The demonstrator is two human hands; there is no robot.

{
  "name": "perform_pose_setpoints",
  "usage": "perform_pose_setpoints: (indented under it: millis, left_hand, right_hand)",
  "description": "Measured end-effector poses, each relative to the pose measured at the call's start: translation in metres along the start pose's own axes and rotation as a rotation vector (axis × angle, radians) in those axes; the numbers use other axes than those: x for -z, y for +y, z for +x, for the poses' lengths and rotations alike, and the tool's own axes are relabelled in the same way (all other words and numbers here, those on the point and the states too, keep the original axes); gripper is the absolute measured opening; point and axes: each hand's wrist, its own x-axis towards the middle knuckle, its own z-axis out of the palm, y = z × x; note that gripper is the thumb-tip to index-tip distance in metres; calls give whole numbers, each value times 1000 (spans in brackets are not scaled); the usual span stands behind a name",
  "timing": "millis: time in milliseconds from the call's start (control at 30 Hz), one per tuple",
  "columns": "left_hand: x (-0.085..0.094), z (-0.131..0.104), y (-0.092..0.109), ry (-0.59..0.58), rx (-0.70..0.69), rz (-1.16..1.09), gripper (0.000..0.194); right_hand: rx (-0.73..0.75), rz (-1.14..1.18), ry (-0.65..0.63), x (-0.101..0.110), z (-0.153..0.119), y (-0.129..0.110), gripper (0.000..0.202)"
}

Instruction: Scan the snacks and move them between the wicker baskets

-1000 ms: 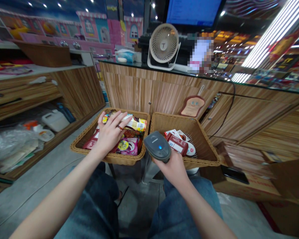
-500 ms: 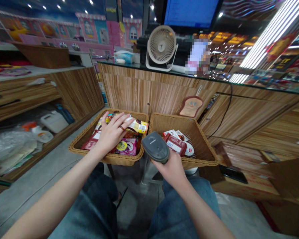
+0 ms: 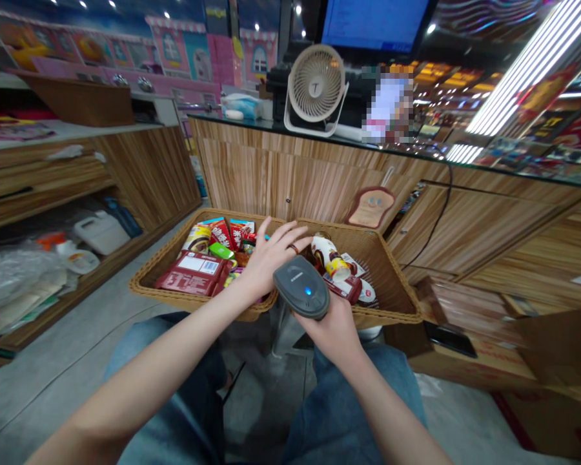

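In my right hand [image 3: 332, 329] is a dark grey barcode scanner [image 3: 301, 287] with a blue light lit on top. My left hand [image 3: 275, 255], fingers outstretched and apart, is over the inner edges of the two baskets; its thumb is hidden. Just beyond its fingertips, a yellow, white and brown snack package [image 3: 330, 257] lies tilted in the right wicker basket [image 3: 392, 281]. Below that are a dark red packet [image 3: 343, 288] and some white packs. The left wicker basket [image 3: 148, 265] holds a dark red bag [image 3: 191, 272], a yellow canister [image 3: 197, 238] and red snack packs [image 3: 223, 232].
A white fan [image 3: 316, 84] stands on the glass-topped counter [image 3: 252, 139] ahead, beneath a blue screen [image 3: 374, 24]. Toast-shaped decoration [image 3: 372, 206] hangs on the cabinet front. To the right, a phone [image 3: 450, 338] lies on a cardboard box [image 3: 503, 365]. Shelves with bottles [image 3: 104, 232] stand left.
My left hand has moved right from the left basket, and the yellow and white package is now in the right basket. The scanner's blue light has come on; my right hand stays in place.
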Motion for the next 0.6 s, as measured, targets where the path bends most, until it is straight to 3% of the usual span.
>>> perform_pose_setpoints:
  millis: [200,400,600]
  left_hand:
    - [19,-39,-49,-71,204,130,51]
    - [25,-56,-91,-172,304,254,57]
    - [55,-92,-125,-171,458,278,57]
  right_hand:
    - [2,3,3,1,0,-3,11]
    - [1,-5,3,0,-1,0,11]
    - [2,4,6,0,-1,0,13]
